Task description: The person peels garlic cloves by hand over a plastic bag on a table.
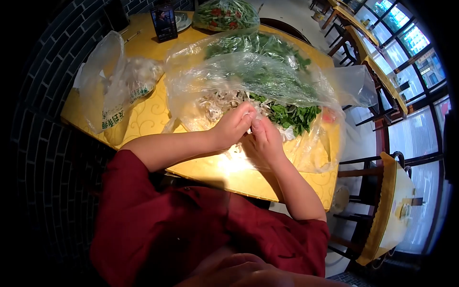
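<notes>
Near six o'clock on the desk point(153, 112), left hand point(235, 123) and right hand point(266, 136) meet, fingertips pinching a mostly hidden pale bit point(247, 114), which, if like the pile point(219, 107) at ten o'clock, should be light, soft, easily torn and best gripped gently by its ends.

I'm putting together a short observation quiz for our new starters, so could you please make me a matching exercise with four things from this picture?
Column one:
1. Left hand
2. Leafy greens
3. Bag with green print
4. Black sign

Column two:
A. Upright toward the far side of the table
B. Just beyond the right hand
C. See-through, holding pale pieces
D. Fingertips meeting those of the other hand

Right pairs: 1-D, 2-B, 3-C, 4-A
</notes>
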`<act>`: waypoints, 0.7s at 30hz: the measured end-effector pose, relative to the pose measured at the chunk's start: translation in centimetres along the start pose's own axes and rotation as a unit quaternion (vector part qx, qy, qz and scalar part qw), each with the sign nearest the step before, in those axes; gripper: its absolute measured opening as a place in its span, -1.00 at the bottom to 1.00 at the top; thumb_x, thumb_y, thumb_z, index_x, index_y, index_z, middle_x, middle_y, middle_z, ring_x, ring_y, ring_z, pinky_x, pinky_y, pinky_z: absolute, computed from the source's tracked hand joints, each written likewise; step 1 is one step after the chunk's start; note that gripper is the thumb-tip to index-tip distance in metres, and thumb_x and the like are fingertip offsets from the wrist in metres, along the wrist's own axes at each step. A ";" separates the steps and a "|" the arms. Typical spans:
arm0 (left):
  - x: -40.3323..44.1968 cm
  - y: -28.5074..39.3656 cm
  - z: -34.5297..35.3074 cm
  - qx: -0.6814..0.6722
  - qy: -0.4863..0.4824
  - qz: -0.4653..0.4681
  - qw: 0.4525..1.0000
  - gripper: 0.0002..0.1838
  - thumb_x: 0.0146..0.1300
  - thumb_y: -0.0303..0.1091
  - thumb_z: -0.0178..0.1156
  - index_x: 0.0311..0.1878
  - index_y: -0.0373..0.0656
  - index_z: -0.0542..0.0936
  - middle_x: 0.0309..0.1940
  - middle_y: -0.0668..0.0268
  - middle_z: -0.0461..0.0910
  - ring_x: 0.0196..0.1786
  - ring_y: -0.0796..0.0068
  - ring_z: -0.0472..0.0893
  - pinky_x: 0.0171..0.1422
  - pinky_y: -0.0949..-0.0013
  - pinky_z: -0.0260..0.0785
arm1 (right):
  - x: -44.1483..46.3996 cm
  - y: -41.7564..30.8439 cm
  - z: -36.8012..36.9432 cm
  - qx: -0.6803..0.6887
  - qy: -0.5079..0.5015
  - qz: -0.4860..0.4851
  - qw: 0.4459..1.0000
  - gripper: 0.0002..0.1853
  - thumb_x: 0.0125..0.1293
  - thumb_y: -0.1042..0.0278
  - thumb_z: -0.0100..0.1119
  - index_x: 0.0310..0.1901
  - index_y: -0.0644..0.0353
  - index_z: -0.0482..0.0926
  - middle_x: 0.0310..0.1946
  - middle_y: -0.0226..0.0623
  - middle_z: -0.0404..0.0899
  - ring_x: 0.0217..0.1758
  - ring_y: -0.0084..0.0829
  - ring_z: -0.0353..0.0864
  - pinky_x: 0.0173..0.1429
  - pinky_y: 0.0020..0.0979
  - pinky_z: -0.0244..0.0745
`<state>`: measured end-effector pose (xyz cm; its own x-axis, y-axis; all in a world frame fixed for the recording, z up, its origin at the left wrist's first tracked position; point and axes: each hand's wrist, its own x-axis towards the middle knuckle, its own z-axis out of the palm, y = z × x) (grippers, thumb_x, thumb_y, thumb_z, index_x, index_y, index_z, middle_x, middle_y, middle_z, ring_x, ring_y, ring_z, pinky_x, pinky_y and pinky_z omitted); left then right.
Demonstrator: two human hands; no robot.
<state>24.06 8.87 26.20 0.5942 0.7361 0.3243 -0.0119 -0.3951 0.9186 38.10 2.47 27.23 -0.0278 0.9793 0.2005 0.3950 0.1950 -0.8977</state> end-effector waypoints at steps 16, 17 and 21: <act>-0.8 0.2 0.2 -0.016 0.021 -0.053 0.998 -0.85 0.33 -0.30 -0.11 -0.18 -0.18 0.34 -0.47 0.31 0.38 -0.52 0.60 0.38 -0.47 0.48 0.29 | -0.1 0.4 0.9 0.000 -0.005 0.034 0.999 -0.60 0.45 0.09 -0.25 -0.16 0.28 0.48 -0.44 -0.12 0.49 -0.39 -0.25 0.50 -0.25 -0.32 0.37; -0.7 0.0 0.3 -0.011 0.023 -0.048 0.999 -0.85 0.33 -0.30 -0.11 -0.18 -0.18 0.34 -0.47 0.31 0.39 -0.52 0.60 0.38 -0.46 0.48 0.29 | -0.1 0.4 0.9 0.003 -0.002 0.040 0.999 -0.59 0.45 0.09 -0.25 -0.18 0.28 0.48 -0.45 -0.11 0.48 -0.40 -0.23 0.50 -0.26 -0.31 0.37; -0.7 -0.6 0.5 -0.012 0.022 -0.049 0.998 -0.85 0.34 -0.30 -0.11 -0.21 -0.18 0.35 -0.50 0.34 0.38 -0.50 0.62 0.37 -0.46 0.48 0.27 | -0.1 1.0 1.3 -0.019 0.033 -0.006 0.999 -0.58 0.44 0.08 -0.27 -0.25 0.29 0.47 -0.45 -0.03 0.48 -0.40 -0.08 0.48 -0.26 -0.25 0.37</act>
<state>24.05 8.35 25.32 0.5569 0.7946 0.2420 0.0255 -0.3075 0.9512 37.33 2.63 25.79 0.0267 0.9710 0.2375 0.4300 0.2033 -0.8796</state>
